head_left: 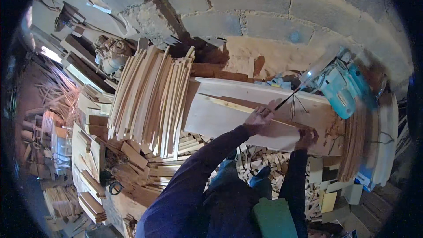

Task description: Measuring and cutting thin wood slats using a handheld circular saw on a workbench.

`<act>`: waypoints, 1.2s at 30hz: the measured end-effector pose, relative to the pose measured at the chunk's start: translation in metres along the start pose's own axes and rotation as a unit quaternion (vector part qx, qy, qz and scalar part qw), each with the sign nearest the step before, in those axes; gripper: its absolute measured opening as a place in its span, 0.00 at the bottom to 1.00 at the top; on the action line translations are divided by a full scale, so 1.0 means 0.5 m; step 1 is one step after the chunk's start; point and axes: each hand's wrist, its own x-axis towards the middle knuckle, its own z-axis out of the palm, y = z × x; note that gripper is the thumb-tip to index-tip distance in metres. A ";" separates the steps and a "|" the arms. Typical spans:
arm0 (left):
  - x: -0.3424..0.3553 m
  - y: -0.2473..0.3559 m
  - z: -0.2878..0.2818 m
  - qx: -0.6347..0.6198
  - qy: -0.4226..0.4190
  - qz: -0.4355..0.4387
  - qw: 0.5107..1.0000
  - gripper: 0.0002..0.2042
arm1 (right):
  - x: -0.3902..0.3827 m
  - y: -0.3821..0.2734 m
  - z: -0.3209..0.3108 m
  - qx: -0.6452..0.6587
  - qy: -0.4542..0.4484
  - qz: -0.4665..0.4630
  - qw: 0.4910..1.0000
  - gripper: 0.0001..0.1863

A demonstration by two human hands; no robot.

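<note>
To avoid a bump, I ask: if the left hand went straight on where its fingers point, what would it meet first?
Going toward the picture's upper right, the left hand would probably meet the thin dark rod first; depth is unclear, so it might pass over or under it.

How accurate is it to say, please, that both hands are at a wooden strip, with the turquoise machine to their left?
One slip: the head view shows the turquoise machine to their right. The left hand and right hand are at a wooden strip.

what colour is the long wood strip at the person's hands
The wood strip is pale yellow, best seen in the head view.
</note>
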 end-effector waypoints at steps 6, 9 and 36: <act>-0.033 -0.151 -0.023 0.042 -0.011 -0.015 0.999 0.16 | 0.013 0.131 0.123 -0.046 -0.052 -0.070 0.995 0.15; -0.032 -0.178 -0.032 -0.034 -0.051 0.010 0.998 0.18 | 0.024 0.128 0.147 -0.021 -0.030 -0.092 0.995 0.15; 0.023 -0.198 -0.054 -0.057 -0.069 0.005 0.996 0.22 | -0.004 0.114 0.191 -0.025 -0.013 -0.116 0.993 0.17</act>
